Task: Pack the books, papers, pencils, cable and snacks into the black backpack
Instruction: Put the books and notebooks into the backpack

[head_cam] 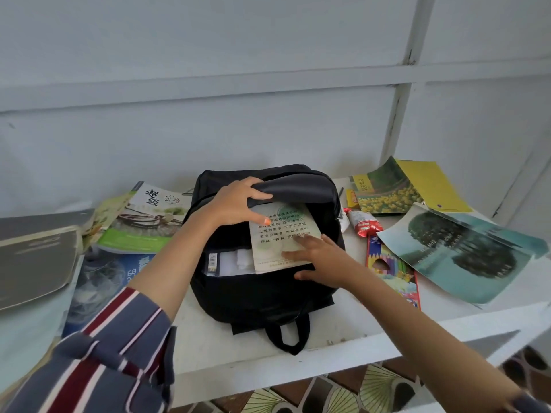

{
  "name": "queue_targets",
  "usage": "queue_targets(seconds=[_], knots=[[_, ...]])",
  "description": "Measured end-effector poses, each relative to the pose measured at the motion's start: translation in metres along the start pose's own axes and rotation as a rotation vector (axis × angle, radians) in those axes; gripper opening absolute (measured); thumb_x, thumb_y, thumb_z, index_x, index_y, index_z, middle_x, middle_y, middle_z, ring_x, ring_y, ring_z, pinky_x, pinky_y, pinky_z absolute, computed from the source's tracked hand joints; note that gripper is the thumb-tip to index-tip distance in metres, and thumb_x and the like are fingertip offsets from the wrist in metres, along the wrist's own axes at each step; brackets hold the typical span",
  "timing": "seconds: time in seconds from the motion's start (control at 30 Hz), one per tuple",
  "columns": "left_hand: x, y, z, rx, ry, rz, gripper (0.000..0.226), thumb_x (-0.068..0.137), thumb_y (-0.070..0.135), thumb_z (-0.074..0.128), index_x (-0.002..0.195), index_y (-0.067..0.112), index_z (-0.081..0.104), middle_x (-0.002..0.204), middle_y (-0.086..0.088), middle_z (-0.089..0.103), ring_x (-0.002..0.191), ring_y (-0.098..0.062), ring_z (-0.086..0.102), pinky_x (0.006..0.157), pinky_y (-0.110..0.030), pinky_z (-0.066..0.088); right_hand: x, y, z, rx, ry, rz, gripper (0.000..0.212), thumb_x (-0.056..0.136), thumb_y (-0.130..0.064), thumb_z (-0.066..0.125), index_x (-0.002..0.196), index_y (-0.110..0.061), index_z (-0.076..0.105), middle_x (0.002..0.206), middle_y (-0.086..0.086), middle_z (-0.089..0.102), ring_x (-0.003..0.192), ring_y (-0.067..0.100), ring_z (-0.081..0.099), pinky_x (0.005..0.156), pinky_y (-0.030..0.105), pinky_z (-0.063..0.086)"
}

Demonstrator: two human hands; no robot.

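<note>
The black backpack (265, 293) lies flat on the white table (343, 332), with its carry loop toward the person and its main opening wide. The left hand (235, 204) grips the upper flap of the opening: the thumb is under the fabric edge and the fingers curl over it, holding the flap lifted. The right hand (319, 260) rests on a pale green book (280, 231) with printed Chinese text. Its fingers are nearly straight and spread on the cover, and the thumb lies at the lower edge of the book, so the hand presses rather than pinches. The top part of this book is already under the lifted flap, and the lower part is still outside. Beside it, inside the opening, white papers (235, 263) and a spine with a barcode are visible.

On the left of the backpack lie a magazine (149, 219) with a green band, a blue book (101, 281) under the left arm, and a grey book (35, 257) at the table edge. On the right lie a yellow book (417, 189) with a flower picture, a red snack packet (363, 223) just beside the backpack, a box of colored pencils (393, 272), and a teal book (465, 254) that partly covers the box. The left arm wears a striped sleeve (113, 347).
</note>
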State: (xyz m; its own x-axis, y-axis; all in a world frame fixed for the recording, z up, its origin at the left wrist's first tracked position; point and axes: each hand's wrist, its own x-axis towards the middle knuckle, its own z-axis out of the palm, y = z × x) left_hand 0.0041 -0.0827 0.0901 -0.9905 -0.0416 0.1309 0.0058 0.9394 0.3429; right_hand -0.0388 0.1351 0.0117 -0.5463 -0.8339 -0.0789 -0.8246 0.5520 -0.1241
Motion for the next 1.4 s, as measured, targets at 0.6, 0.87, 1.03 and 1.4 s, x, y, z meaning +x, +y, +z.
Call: queue_targets(seconds=[0.6,0.87,1.03,1.4], knots=[[0.011,-0.006,-0.014,-0.102,0.037,0.022,0.063,0.069,0.03,0.081,0.128,0.025,0.057,0.145,0.004,0.035,0.134,-0.015,0.033,0.112,-0.035,0.027,0.053,0.022,-0.015,0.3,-0.163,0.048,0.047,0.092,-0.032,0.056,0.137,-0.037,0.042,0.157,-0.001,0.014,0.143,0.019,0.017,0.114,0.028,0.012],[0.017,-0.008,-0.024,-0.166,0.038,0.034,0.061,0.07,0.026,0.081,0.127,0.021,0.058,0.141,0.006,0.038,0.129,-0.012,0.036,0.106,-0.025,0.027,0.062,0.014,-0.013,0.243,-0.053,0.041,0.051,0.089,-0.028,0.06,0.137,-0.034,0.045,0.153,0.005,0.028,0.14,0.022,0.026,0.112,0.029,0.021],[0.022,-0.009,-0.031,-0.212,0.046,0.036,0.058,0.072,0.025,0.079,0.125,0.018,0.059,0.138,0.007,0.041,0.127,-0.012,0.039,0.105,-0.024,0.028,0.071,0.018,-0.017,0.23,-0.079,0.042,0.048,0.091,-0.027,0.057,0.137,-0.032,0.045,0.153,0.005,0.028,0.141,0.023,0.025,0.112,0.029,0.02],[0.031,-0.008,-0.042,-0.258,0.062,0.036,0.056,0.072,0.024,0.078,0.124,0.016,0.059,0.132,0.009,0.042,0.124,-0.01,0.04,0.106,-0.025,0.029,0.091,0.026,-0.021,0.298,-0.054,0.033,0.048,0.091,-0.027,0.058,0.137,-0.032,0.045,0.152,0.004,0.029,0.141,0.021,0.026,0.112,0.026,0.02]])
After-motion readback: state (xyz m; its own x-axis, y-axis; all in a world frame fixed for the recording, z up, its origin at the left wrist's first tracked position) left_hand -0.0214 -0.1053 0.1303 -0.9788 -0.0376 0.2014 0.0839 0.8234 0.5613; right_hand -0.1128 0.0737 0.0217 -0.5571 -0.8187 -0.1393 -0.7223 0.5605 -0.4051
